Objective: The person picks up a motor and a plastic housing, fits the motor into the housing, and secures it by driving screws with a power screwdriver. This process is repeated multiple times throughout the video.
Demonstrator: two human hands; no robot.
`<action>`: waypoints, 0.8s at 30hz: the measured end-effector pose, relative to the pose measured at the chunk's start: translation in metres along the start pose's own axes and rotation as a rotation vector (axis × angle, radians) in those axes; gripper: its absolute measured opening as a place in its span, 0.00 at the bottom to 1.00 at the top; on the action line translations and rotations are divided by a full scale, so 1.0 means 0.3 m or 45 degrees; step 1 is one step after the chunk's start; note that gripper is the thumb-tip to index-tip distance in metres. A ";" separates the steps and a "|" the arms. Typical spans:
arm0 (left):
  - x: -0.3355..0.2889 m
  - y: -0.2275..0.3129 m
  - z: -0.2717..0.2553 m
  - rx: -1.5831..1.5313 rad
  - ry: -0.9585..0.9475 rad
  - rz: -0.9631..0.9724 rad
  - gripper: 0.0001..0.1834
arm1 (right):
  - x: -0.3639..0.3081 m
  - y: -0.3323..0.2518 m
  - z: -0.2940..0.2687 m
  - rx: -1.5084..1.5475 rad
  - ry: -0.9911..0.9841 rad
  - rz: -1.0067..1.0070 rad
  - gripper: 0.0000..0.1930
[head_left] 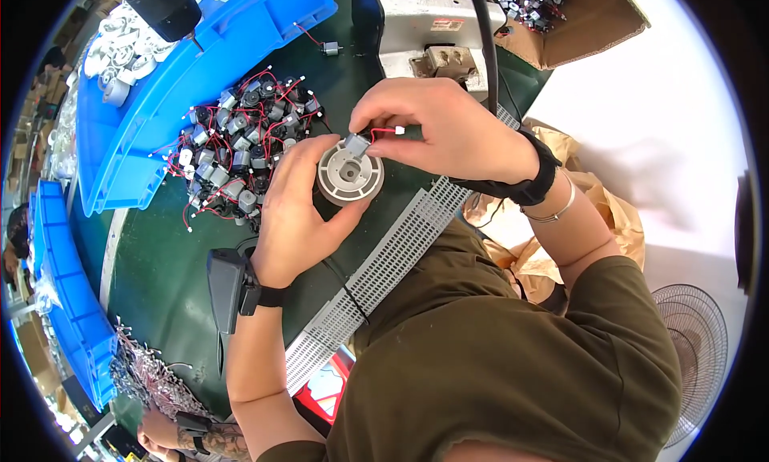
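Note:
My left hand (298, 210) is wrapped around a round white plastic housing (351, 191) with a ribbed ring and a slot at its centre. Between the thumb and fingers of my right hand (436, 126) is a small silver motor (357, 144), held at the housing's upper edge. Red wire with a white connector (399, 130) runs from the motor past my right fingers. Whether the motor touches the housing I cannot tell. Beside my left hand lies a heap of small motors (240, 146) with red and black wires.
A blue bin (152, 170) holds white plastic parts, under a dark power driver (164, 10). One motor (331, 49) lies apart. A grey machine (436, 30) and a cardboard box (597, 30) stand beyond. A perforated strip (384, 262) lines the near edge. Another person's hand (158, 430) is lower left.

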State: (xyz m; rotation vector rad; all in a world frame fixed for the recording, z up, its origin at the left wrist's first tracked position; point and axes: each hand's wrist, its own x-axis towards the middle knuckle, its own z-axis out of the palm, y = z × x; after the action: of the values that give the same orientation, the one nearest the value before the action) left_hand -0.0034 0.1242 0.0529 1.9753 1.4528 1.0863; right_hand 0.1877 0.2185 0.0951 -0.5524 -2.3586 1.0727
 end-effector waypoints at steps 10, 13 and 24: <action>-0.063 0.149 -0.005 0.056 -0.065 0.165 0.31 | -0.141 -0.102 -0.042 0.924 -0.110 0.017 0.13; -0.098 0.225 0.070 0.111 0.014 0.083 0.29 | -0.205 -0.128 -0.055 0.853 -0.118 -0.062 0.13; -0.064 0.371 0.476 -0.069 -0.292 0.126 0.37 | -0.876 0.019 -0.220 0.887 0.579 0.164 0.13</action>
State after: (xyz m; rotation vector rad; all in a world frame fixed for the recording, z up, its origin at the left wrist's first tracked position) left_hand 0.1734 0.0811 0.0457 2.0745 1.2057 0.8945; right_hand 0.4369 0.1183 0.0596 -0.5986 -1.4514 1.5305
